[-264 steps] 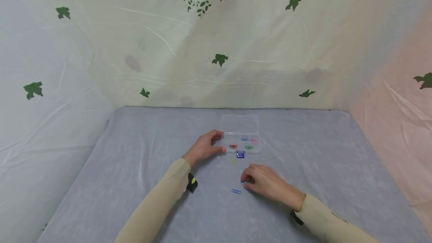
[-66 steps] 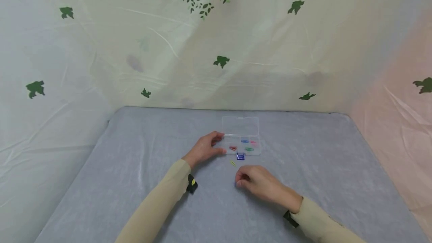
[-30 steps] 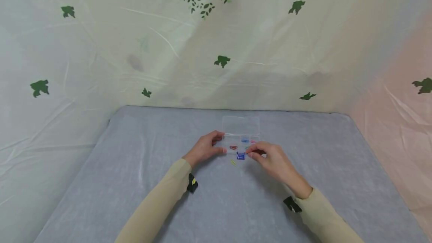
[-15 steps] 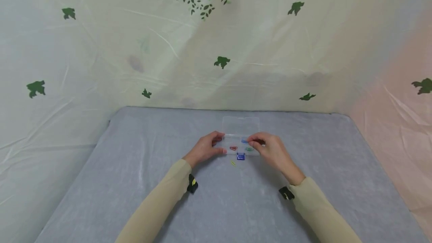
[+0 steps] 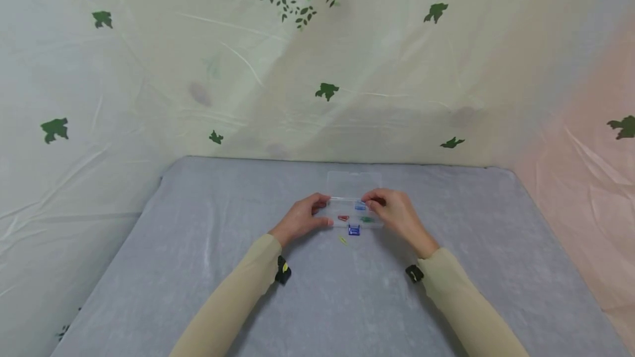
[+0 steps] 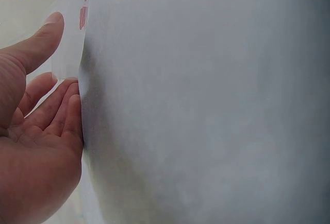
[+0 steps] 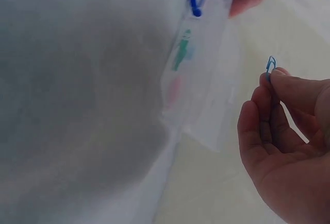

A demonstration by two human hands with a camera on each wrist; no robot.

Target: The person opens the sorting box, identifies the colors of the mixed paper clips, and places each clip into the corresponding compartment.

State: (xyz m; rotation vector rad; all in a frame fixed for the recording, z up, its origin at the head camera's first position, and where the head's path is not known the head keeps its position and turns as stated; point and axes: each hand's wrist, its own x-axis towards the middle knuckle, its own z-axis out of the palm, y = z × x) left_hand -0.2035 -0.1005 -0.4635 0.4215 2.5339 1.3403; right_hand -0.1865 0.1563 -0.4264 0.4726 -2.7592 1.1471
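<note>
A clear plastic compartment box (image 5: 333,210) stands on the cloth, its lid (image 5: 344,182) thrown back. My left hand (image 5: 300,217) grips its left end, thumb at the front corner and fingers at the back. Between thumb and forefinger my right hand (image 5: 398,215) pinches a blue paper clip (image 7: 270,64) over the back compartments. Inside lie red paper clips (image 5: 343,218), green paper clips (image 5: 366,219) and blue paper clips (image 5: 360,207), each colour in its own compartment. Pink clips (image 7: 174,91) are mostly hidden by the right hand in the head view.
A blue latch (image 5: 354,231) hangs at the box's front edge. In front of it a yellow paper clip (image 5: 343,240) lies loose on the grey cloth (image 5: 317,302). Pale curtains with leaf prints (image 5: 327,91) enclose the back and sides.
The right hand picked the blue paper clip off the cloth, carried it forward and now holds it above the back compartments. The left hand stays at the box's left end.
</note>
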